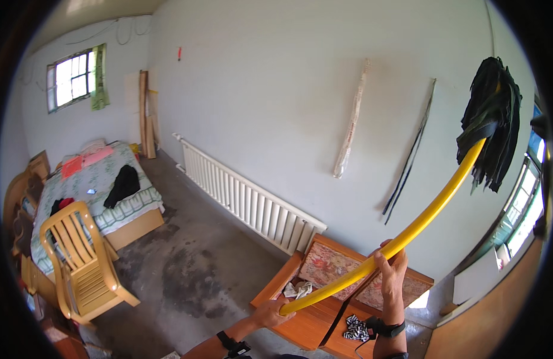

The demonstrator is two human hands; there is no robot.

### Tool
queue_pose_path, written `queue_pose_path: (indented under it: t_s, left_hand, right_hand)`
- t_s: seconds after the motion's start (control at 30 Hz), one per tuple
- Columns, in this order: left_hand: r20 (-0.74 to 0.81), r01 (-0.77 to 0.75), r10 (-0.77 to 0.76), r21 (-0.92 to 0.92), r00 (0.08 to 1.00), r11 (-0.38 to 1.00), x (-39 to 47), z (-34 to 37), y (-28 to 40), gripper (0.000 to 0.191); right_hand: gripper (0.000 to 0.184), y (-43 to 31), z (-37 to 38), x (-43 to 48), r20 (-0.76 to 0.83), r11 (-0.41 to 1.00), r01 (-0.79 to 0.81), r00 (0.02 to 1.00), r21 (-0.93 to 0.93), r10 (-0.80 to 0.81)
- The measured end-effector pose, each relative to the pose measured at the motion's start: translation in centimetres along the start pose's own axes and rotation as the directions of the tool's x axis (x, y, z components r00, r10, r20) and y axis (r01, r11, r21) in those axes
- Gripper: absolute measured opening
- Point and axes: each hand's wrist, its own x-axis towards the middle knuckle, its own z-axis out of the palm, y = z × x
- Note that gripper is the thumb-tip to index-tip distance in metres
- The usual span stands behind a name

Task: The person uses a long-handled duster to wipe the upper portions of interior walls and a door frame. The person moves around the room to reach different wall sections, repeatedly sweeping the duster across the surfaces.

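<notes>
A mop with a yellow handle [426, 213] and a head of dark cloth strips [491, 121] is raised, its head high beside the wall at the right. My left hand [272, 313] grips the lower end of the handle. Farther up, my right hand [391, 264] is closed around the same handle, which slants up to the right. Below the handle stands a wooden seat with floral back panels [330, 267]. White cloth [298, 289] lies on it under the handle, and black-and-white patterned cloth [356, 328] lies near my right wrist.
A white radiator [249, 195] runs along the wall. A wrapped long object [352, 121] and dark cords [411, 152] hang on that wall. At left are a yellow slatted chair [81, 260] and a bed [135, 199] with clothes on it. A window [521, 202] is at right.
</notes>
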Motion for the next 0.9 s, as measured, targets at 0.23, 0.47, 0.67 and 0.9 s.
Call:
queue_pose_path:
  t_s: [0.23, 0.47, 0.67, 0.9]
  left_hand:
    - [-0.095, -0.125, 0.125, 0.012, 0.988, 0.992, 6.2, -2.6, -0.4, 0.027]
    - [-0.179, -0.155, 0.162, 0.054, 0.970, 0.986, 12.8, -6.0, -3.7, 0.028]
    - [-0.298, -0.217, 0.240, 0.110, 0.924, 0.970, 17.4, -11.0, -7.2, 0.029]
    - [-0.386, -0.219, 0.300, 0.241, 0.872, 0.946, 25.4, -19.1, -10.8, 0.031]
  right_hand:
    - [0.045, -2.1, 2.2, 3.8, -0.065, 0.929, 0.012, 0.997, -0.371, -0.039]
    - [0.053, 2.0, 9.7, 5.6, -0.111, 0.872, -0.007, 0.992, -0.490, -0.055]
    - [0.057, 5.3, 16.4, 10.3, -0.141, 0.890, -0.004, 0.988, -0.456, -0.068]
    - [0.050, 5.7, 24.6, 20.1, -0.107, 0.878, 0.097, 0.980, -0.468, -0.166]
